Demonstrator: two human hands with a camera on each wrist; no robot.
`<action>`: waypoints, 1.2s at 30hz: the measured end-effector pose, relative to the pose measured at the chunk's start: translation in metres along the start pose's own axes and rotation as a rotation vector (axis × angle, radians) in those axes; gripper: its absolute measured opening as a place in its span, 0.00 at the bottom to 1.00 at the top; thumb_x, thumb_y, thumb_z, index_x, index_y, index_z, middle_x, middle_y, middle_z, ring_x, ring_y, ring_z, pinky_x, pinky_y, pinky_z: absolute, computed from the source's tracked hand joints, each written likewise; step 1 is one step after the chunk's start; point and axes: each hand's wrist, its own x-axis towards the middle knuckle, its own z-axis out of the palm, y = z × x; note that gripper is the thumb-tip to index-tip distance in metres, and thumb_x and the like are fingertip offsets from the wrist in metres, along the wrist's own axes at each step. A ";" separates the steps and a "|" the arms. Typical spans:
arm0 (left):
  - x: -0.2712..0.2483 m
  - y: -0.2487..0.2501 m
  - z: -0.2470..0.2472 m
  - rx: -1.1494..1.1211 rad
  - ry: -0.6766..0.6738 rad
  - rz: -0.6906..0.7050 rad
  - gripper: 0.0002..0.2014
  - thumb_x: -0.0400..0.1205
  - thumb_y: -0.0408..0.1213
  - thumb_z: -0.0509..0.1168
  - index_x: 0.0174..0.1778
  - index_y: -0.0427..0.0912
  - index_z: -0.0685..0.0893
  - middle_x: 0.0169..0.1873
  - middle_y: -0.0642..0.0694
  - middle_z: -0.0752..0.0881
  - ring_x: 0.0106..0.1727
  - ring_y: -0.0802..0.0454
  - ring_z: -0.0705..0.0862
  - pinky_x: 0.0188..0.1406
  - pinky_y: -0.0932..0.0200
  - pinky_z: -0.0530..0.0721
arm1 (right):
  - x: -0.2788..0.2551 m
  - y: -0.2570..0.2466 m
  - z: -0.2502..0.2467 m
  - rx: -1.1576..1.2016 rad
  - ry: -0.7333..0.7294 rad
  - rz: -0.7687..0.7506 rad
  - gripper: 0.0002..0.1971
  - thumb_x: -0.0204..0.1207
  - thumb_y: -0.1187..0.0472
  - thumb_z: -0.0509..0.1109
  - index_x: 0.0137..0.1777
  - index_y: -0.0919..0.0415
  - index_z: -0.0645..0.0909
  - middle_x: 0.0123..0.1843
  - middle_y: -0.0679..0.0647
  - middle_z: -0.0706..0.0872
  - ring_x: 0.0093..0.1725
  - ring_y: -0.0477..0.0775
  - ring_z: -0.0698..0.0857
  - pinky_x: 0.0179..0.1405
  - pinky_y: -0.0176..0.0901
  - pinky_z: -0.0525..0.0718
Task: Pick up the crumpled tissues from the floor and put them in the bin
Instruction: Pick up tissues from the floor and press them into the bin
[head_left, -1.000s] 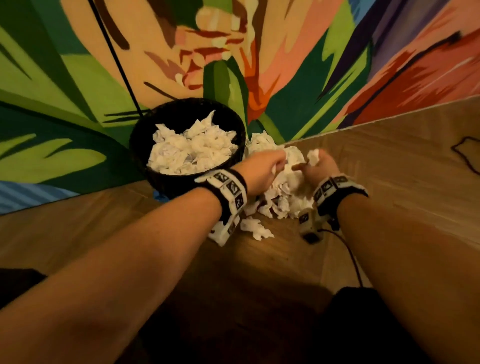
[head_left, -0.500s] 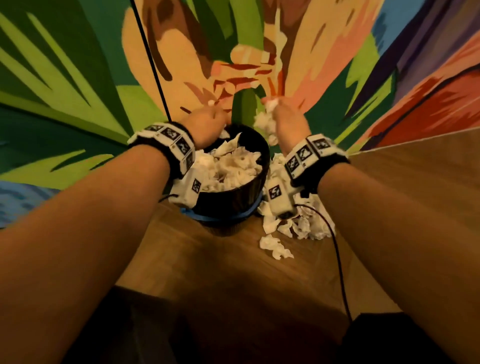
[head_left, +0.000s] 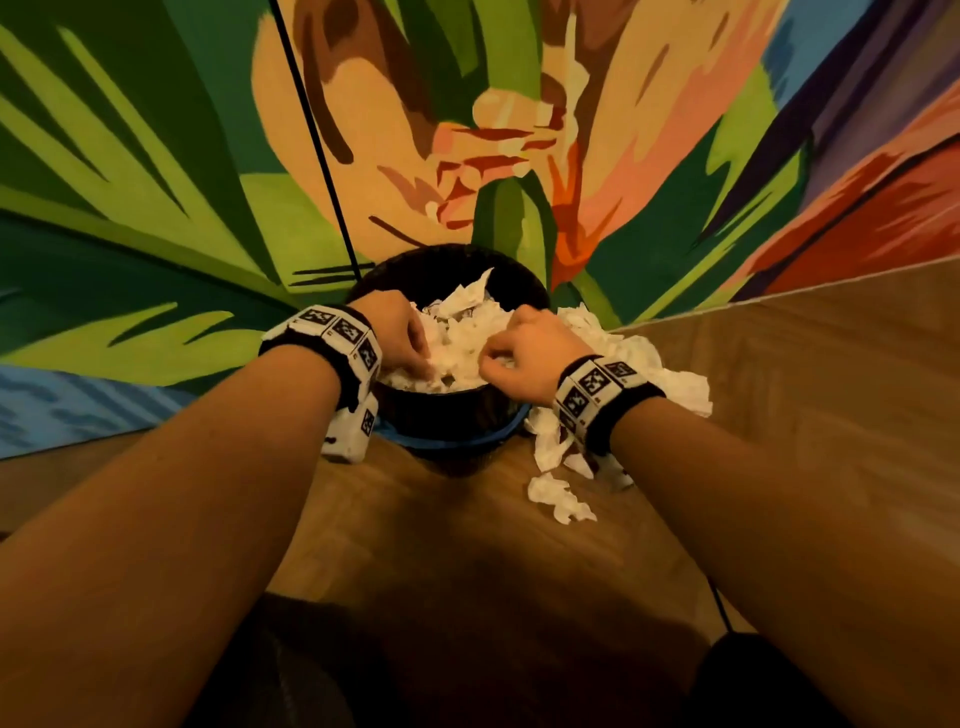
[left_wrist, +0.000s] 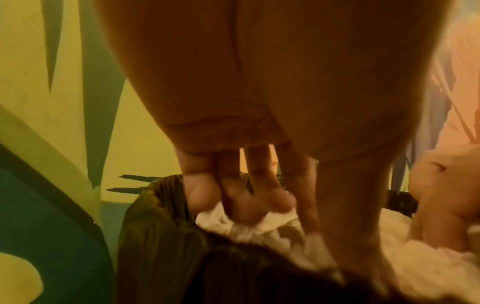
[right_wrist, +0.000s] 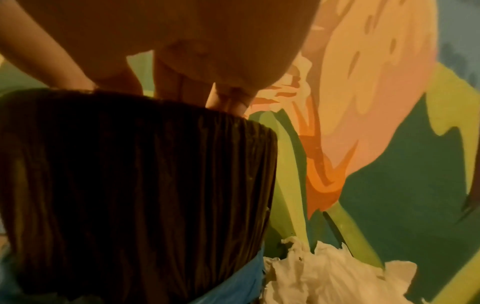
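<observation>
The black bin (head_left: 447, 415) stands against the painted wall, heaped with crumpled white tissues (head_left: 457, 338). Both hands are down in its mouth. My left hand (head_left: 423, 358) lies on the left of the heap with fingers (left_wrist: 259, 201) stretched out, pressing the tissues (left_wrist: 233, 226) down. My right hand (head_left: 493, 364) is on the right side, fingers curled into a clump of tissue; in the right wrist view its fingertips (right_wrist: 228, 100) vanish behind the bin's rim (right_wrist: 182, 109). More crumpled tissues (head_left: 665, 379) lie piled on the floor right of the bin, with one loose piece (head_left: 558, 499) nearer me.
A colourful mural wall (head_left: 156, 234) rises right behind the bin, and a thin black cable (head_left: 317, 156) runs down it to the bin's left rim. The floor (head_left: 467, 545) is wood. A blue band (head_left: 447, 442) circles the bin's lower part. The floor pile (right_wrist: 324, 275) touches the bin's right side.
From the floor pile, both hands rose with tissues over the bin, then dropped into its mouth. The heap in the bin stands higher and the left hand now presses on it.
</observation>
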 end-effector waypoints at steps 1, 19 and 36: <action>0.000 0.000 0.003 0.018 -0.025 -0.024 0.12 0.66 0.51 0.82 0.33 0.48 0.92 0.32 0.55 0.89 0.37 0.58 0.86 0.34 0.61 0.82 | -0.002 -0.002 0.001 -0.022 -0.016 -0.039 0.20 0.74 0.43 0.58 0.45 0.51 0.89 0.45 0.55 0.83 0.50 0.56 0.78 0.52 0.53 0.80; 0.004 0.015 0.041 0.222 -0.184 -0.174 0.33 0.82 0.64 0.54 0.69 0.40 0.79 0.67 0.36 0.81 0.61 0.41 0.80 0.47 0.57 0.72 | -0.011 -0.005 0.011 -0.362 -0.093 -0.196 0.31 0.82 0.41 0.37 0.48 0.48 0.83 0.40 0.53 0.88 0.50 0.56 0.82 0.78 0.58 0.61; -0.014 0.067 -0.041 0.253 0.169 0.037 0.16 0.74 0.56 0.74 0.34 0.47 0.82 0.32 0.50 0.83 0.35 0.52 0.80 0.31 0.58 0.76 | -0.009 0.016 -0.026 0.071 0.360 -0.141 0.19 0.84 0.47 0.55 0.55 0.54 0.86 0.52 0.54 0.78 0.54 0.57 0.77 0.54 0.54 0.75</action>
